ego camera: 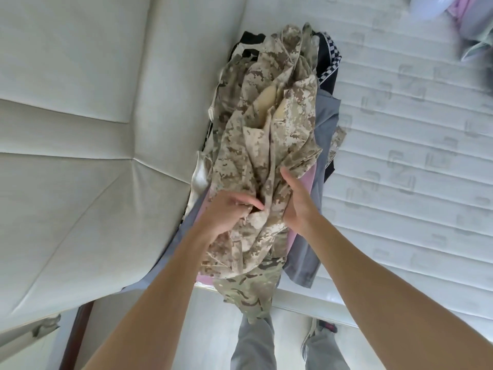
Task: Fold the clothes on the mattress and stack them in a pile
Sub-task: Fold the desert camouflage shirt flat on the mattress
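A crumpled tan-and-brown desert-camouflage cloth garment (266, 145) lay on top of a heap of clothes on the white quilted mattress (416, 145), close to the pale padded headboard (80, 129) on its left side. Beneath it showed a grey garment (324, 121), a pink one (306, 180), a black piece with checkered trim (329, 62) and a greener camouflage garment (250, 292) that hung over the mattress edge toward the floor. The left hand (229, 212) had its fingers (246, 202) curled into the near end of the tan camouflage cloth, gripping a bunch of it; the right hand (296, 201) pressed against the same cloth from the other side with the thumb up, though whether its fingers closed round the fabric could not be told. Nothing in the heap looked folded, so the task seemed barely begun, with every garment left to fold and stack; more clothes lay blurred at the far right corner (469, 25). The garment's long axis ran from the person away up the mattress, its near end in the hands
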